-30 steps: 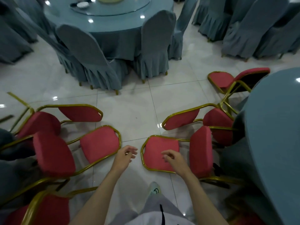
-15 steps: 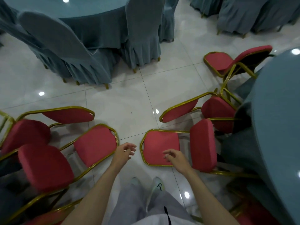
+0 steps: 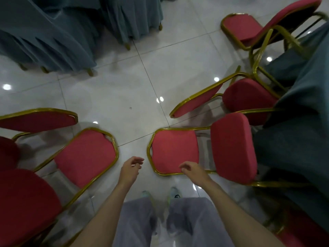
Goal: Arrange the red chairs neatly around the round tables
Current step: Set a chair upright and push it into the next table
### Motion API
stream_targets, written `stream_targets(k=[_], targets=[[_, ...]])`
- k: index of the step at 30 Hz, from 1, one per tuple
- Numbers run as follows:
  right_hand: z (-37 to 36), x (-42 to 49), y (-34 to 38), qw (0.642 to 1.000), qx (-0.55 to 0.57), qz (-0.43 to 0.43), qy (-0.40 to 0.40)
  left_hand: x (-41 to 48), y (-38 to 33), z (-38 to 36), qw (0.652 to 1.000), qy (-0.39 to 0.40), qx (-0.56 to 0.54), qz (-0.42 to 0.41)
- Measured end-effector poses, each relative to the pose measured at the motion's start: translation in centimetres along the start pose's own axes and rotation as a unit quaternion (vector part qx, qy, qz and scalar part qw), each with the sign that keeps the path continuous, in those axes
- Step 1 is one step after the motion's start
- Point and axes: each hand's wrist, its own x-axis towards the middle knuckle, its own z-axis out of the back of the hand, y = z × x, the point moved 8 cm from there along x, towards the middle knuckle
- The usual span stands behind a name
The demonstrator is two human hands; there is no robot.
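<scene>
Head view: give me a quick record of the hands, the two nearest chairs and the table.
left chair: red, gold frame, left of the hands
right chair: red, gold frame, seat next to the table cloth
left hand: fingers loosely curled, empty, between the two chair backs
right hand: fingers loosely curled, empty, over right chair's back rim; contact unclear
covered chairs: top left, grey-blue covers
</scene>
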Motion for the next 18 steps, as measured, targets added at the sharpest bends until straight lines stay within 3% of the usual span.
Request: stream_targets(k=[9, 18], targets=[[-9.2, 20.6, -10.8, 0.993, -0.111, -0.026, 0.007, 19.2, 11.7, -6.0, 0.997, -0.026, 0.077, -0.006], [-18.2, 39.1, -21.1, 0.966, -0.234, -0.108, -0.009, 37.7, 23.9, -13.9, 0.988, -0.023, 0.149, 0.027]])
